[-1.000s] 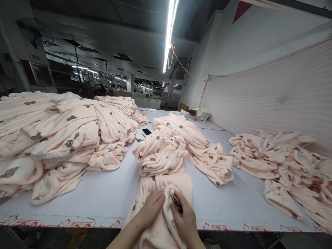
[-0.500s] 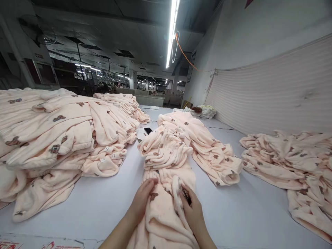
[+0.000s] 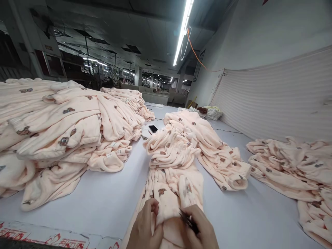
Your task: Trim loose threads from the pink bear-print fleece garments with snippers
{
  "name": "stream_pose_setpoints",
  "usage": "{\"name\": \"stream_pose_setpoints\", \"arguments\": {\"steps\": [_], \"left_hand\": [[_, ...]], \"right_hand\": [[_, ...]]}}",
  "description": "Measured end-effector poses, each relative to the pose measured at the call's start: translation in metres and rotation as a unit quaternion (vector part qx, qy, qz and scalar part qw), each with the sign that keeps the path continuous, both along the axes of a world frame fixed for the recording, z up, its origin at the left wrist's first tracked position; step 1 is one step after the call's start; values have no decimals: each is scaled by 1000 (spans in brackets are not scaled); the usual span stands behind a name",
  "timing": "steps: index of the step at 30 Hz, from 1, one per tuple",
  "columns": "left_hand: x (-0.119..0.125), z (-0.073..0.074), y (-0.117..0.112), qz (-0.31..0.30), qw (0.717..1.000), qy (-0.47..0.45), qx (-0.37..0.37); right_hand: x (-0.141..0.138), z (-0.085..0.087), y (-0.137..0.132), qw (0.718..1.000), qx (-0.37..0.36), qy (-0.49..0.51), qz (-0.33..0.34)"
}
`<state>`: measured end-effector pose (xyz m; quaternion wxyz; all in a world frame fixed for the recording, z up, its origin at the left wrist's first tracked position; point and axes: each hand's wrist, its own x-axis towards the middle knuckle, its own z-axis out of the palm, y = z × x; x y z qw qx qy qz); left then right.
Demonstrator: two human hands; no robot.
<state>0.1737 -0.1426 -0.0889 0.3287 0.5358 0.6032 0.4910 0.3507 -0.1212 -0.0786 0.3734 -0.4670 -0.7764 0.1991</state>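
Observation:
A pale pink fleece garment with small brown bear prints lies lengthwise on the table before me. My left hand is closed on a fold of it near the table's front edge. Opposite, my right hand grips dark thread snips, their pointed tips over the cloth and toward my left hand. The fingers under the snips are partly hidden. Just beyond, a bunched pink garment part rests at the far end of the cloth.
A high heap of similar pink garments fills the left side. Another garment lies right of centre, and a further pile sits at far right. A black phone and folded cloths are farther back.
Both hands have come nearer to me along the garment and closer together. The snips now point across the cloth. The view has shifted slightly left.

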Motion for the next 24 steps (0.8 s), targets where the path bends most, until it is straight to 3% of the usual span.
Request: {"name": "stream_pose_setpoints", "arguments": {"steps": [5,10,14,19,24], "left_hand": [[15,-2,2,-14,992,-82,95],[20,-4,6,-37,986,-96,128],[19,-7,7,-46,983,-136,113],[19,-11,8,-67,982,-148,95],[20,-11,9,-80,972,-201,88]], "right_hand": [[21,12,0,997,17,-76,-26],[19,19,-4,997,22,-77,13],[14,20,-1,990,67,-123,9],[10,23,6,987,62,-143,48],[10,18,4,995,48,-90,-15]]}}
